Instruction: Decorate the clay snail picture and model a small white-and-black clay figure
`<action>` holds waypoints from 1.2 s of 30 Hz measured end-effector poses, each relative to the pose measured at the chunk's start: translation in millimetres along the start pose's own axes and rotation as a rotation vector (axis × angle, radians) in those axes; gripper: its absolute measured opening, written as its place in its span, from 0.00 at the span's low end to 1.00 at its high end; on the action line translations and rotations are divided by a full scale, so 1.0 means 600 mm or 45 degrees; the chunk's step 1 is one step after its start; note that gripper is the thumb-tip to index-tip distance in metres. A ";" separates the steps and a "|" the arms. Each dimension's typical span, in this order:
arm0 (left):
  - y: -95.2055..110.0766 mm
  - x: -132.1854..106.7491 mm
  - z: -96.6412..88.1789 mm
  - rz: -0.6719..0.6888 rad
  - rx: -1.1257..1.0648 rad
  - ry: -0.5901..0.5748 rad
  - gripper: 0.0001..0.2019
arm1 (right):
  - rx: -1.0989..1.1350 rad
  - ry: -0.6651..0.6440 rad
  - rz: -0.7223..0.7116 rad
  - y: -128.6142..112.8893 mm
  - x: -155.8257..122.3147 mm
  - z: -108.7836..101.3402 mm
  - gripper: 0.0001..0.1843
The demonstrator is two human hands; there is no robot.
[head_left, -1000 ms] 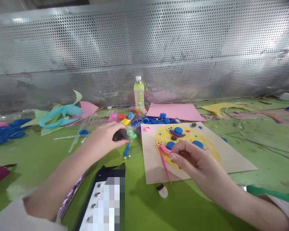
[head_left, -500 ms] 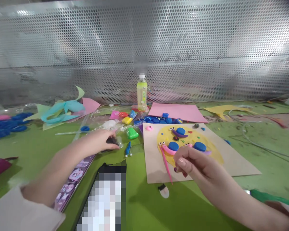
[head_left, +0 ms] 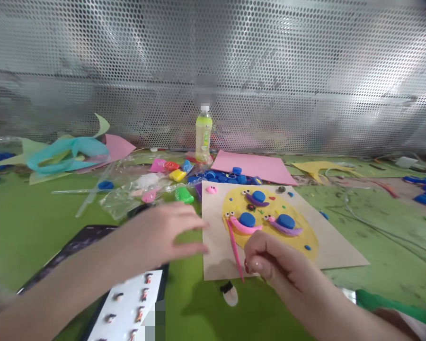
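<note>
A beige card (head_left: 341, 253) lies on the green table, bearing a yellow disc (head_left: 307, 237) with three clay snails made of blue caps (head_left: 247, 219). My right hand (head_left: 275, 267) is closed in a pinch at the card's near edge, gripping the lower end of a thin pink stick (head_left: 235, 246) that slants up to the left snail. My left hand (head_left: 163, 234), a little blurred, hovers with fingers stretched out just left of the card, holding nothing. Below it lies a tablet (head_left: 128, 312) showing small figures.
Small clay packets (head_left: 177, 175) and clear bags (head_left: 124, 201) lie behind my left hand. Also there: a green drink bottle (head_left: 203, 135), pink paper (head_left: 252, 166), loose blue caps (head_left: 230, 177), paper scraps (head_left: 64, 154), a small white clay piece (head_left: 230, 293), a perforated metal wall (head_left: 213, 71).
My left hand let go of the dark clay bag and moved right toward the card, fingers now spread. My right hand slid down along the pink stick toward the card's near edge.
</note>
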State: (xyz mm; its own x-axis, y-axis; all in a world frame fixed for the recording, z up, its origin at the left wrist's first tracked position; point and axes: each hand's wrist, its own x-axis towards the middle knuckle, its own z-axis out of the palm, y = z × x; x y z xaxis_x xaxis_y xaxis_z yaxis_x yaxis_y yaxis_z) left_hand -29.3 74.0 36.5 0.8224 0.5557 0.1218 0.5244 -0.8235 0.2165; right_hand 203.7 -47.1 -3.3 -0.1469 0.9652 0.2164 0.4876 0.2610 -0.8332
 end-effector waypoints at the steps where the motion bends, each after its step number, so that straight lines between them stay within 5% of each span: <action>1: 0.015 0.001 0.011 0.082 -0.142 -0.103 0.19 | -0.002 -0.001 -0.007 0.002 0.000 0.001 0.15; 3: 0.038 0.004 0.033 0.157 -0.281 -0.204 0.19 | 0.002 0.011 -0.044 0.006 -0.002 0.002 0.13; 7: 0.061 0.007 0.058 0.237 -0.329 -0.139 0.19 | -0.015 0.056 -0.225 0.009 -0.007 0.004 0.07; 15: 0.075 0.008 0.058 0.190 -0.509 -0.140 0.11 | -0.046 0.023 -0.502 0.008 -0.006 0.003 0.07; 24: 0.080 0.011 0.074 0.039 -0.573 -0.104 0.13 | -0.089 -0.187 -0.333 0.032 -0.007 -0.003 0.06; 36: 0.069 -0.001 0.094 0.248 -0.476 0.012 0.05 | 0.052 -0.224 -0.192 0.029 0.001 -0.006 0.06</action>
State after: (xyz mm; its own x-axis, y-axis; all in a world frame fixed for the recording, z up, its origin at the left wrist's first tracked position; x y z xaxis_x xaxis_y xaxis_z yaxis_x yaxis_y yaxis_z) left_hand 4.2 33.1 -9.4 0.8952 0.3965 0.2035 0.2420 -0.8160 0.5250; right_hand 214.9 -42.1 -15.7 -0.3650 0.8966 0.2507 0.4141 0.3975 -0.8188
